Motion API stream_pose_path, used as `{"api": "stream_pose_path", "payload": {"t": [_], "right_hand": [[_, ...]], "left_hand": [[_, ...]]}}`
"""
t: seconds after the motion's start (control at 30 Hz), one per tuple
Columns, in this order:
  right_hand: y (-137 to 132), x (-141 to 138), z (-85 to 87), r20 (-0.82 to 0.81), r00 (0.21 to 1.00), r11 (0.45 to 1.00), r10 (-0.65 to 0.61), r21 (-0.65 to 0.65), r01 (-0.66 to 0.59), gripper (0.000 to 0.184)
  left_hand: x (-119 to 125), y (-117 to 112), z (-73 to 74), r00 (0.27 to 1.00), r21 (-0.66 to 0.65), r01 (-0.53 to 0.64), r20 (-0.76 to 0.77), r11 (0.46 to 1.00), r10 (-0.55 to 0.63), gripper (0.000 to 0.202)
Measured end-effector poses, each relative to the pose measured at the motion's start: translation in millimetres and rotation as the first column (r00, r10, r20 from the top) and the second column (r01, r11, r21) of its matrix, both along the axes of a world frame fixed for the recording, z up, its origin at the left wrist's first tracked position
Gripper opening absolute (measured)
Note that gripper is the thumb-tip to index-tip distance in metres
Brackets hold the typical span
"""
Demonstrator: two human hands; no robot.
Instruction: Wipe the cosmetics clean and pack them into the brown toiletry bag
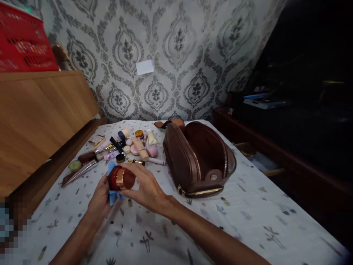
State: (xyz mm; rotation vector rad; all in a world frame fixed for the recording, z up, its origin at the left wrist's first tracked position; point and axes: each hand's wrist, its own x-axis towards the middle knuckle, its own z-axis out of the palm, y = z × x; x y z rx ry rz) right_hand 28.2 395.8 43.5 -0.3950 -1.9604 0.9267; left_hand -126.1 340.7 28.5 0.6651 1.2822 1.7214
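Observation:
A dark red cosmetic jar with a shiny copper-coloured band lies tilted between my two hands. My left hand is closed around its base, with a blue cloth pressed against the jar. Fingers and thumb of my right hand grip the other end of the jar from above and below. Just beyond my hands lies a spread of cosmetics, among them a beige tube, a black round pot and a pink puff. To the right stands a brown toiletry bag, unzipped and gaping.
A patterned white sheet covers the surface. On the left rises a wooden cabinet with a red basket on top. Wallpaper backs the scene. A dark open drawer area lies along the right edge.

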Motion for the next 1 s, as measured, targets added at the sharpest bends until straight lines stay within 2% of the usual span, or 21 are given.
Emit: {"api": "stream_pose_path", "payload": {"t": [0.07,0.17,0.23,0.3,0.37,0.4,0.47,0.53,0.6,0.63,0.67,0.7,0.77,0.83,0.9,1.0], "right_hand": [[1,16,27.0,-0.009,1.0,0.998,0.018,0.057,-0.017,0.072],[6,47,64.8,-0.046,0.999,0.996,0.026,0.085,-0.022,0.066],[11,71,83.8,-0.085,0.996,0.999,-0.007,0.038,0.01,0.063],[19,95,96.2,-0.124,0.991,0.998,-0.042,-0.055,0.036,0.06],[29,119,102.0,-0.154,0.983,0.989,-0.1,-0.128,0.08,0.058],[35,130,102.8,-0.162,0.977,0.983,-0.136,-0.146,0.113,0.057],[47,150,101.7,-0.16,0.962,0.969,-0.223,-0.144,0.2,0.055],[59,167,98.9,-0.124,0.943,0.95,-0.308,-0.097,0.297,0.054],[71,180,96.9,-0.056,0.911,0.912,-0.41,-0.002,0.41,0.055],[76,185,96.6,-0.012,0.886,0.885,-0.463,0.059,0.463,0.055],[80,189,96.8,0.039,0.858,0.854,-0.512,0.124,0.505,0.054],[85,191,97.5,0.097,0.828,0.827,-0.552,0.193,0.528,0.05],[92,190,99.4,0.23,0.777,0.8,-0.586,0.319,0.509,0.037],[100,182,100.6,0.387,0.727,0.815,-0.567,0.39,0.429,0.025],[110,170,99.2,0.583,0.629,0.858,-0.514,0.356,0.371,0.022],[128,150,91.3,0.807,0.437,0.891,-0.398,0.227,0.394,0.023]], "left_hand": [[11,4,14.7,1.0,0.055,0.011,0.01,0.998,-0.011,0.037],[30,10,29.3,0.995,0.101,0.098,-0.029,0.99,-0.095,0.034],[44,13,33.4,0.973,0.087,0.201,-0.135,0.976,-0.188,0.029],[59,16,36.7,0.897,0.067,0.324,-0.338,0.944,-0.284,0.019],[75,19,42.6,0.731,0.096,0.441,-0.616,0.892,-0.295,0.012],[84,21,46.8,0.618,0.124,0.494,-0.746,0.86,-0.248,0.014],[101,26,55.7,0.367,0.164,0.583,-0.927,0.796,-0.077,0.03],[116,32,61.3,0.091,0.142,0.625,-0.99,0.768,0.109,0.046],[128,38,60.1,-0.15,0.109,0.616,-0.956,0.78,0.252,0.055],[133,40,56.9,-0.23,0.102,0.605,-0.927,0.789,0.296,0.056],[136,42,52.4,-0.281,0.098,0.594,-0.905,0.799,0.319,0.056],[138,43,47.0,-0.303,0.1,0.585,-0.893,0.805,0.331,0.056],[139,45,35.7,-0.295,0.121,0.587,-0.889,0.801,0.351,0.054],[139,45,26.0,-0.263,0.157,0.6,-0.887,0.785,0.378,0.054],[138,45,18.6,-0.231,0.194,0.616,-0.882,0.764,0.41,0.052],[139,44,9.9,-0.205,0.229,0.635,-0.871,0.738,0.447,0.048]]}}
